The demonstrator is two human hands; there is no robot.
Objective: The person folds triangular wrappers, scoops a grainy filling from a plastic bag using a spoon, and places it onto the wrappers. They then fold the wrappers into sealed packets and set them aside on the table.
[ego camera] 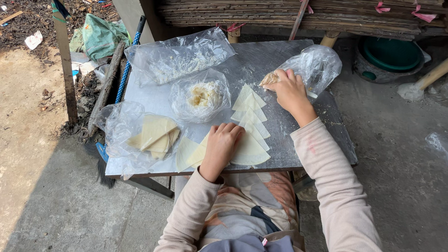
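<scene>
My left hand [222,143] rests palm down on a fan of pale triangular dough wrappers [252,123] laid along the metal table [149,94]. My right hand [287,88] is at the mouth of a clear plastic bag [316,66] at the table's far right, fingers closed on a small lump of pale filling [269,79]. A clear bag with more filling [201,95] sits in the middle of the table. Another clear bag holding a stack of cut wrappers [154,133] lies at the near left.
A crumpled clear bag [179,54] lies at the table's far left. Bamboo poles and stacked slats [291,12] run behind the table. A green basin [391,54] sits on the ground at the right. A leaning post [64,46] and debris stand at left.
</scene>
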